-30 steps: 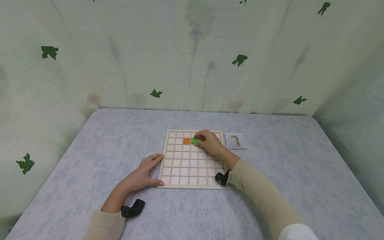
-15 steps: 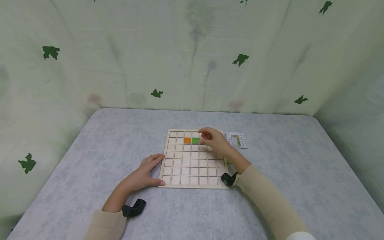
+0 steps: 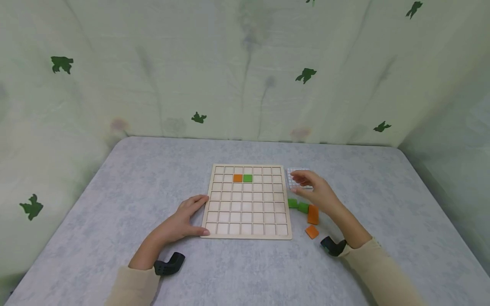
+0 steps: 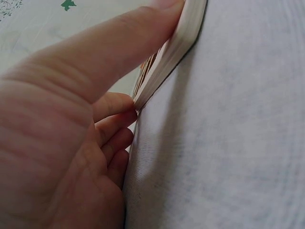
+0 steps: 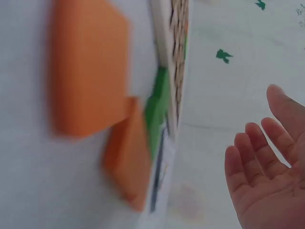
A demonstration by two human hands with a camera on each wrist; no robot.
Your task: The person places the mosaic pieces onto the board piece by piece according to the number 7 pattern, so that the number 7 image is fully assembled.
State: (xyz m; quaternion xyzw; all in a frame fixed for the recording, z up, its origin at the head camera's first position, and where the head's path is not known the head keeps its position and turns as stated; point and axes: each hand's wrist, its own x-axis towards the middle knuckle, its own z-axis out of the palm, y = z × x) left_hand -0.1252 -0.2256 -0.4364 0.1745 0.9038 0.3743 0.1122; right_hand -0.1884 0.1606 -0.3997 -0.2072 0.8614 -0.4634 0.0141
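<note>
L hand (image 3: 183,222) on bd (image 3: 246,207) edge; R hand (image 3: 318,192) clear

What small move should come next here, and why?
Likely lower the right hand to pinch one of the loose tiles: that hand is empty, the tiles lie just right of the board, and only an orange tile and a green tile sit in it. The card, partly hidden, doesn't settle which colour.

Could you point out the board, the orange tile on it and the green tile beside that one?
Board (image 3: 247,206): head view, a bare square near its middle.
Orange tile (image 3: 238,178): head view, middle of its top face.
Green tile (image 3: 248,178): head view, middle of its top face.
</note>
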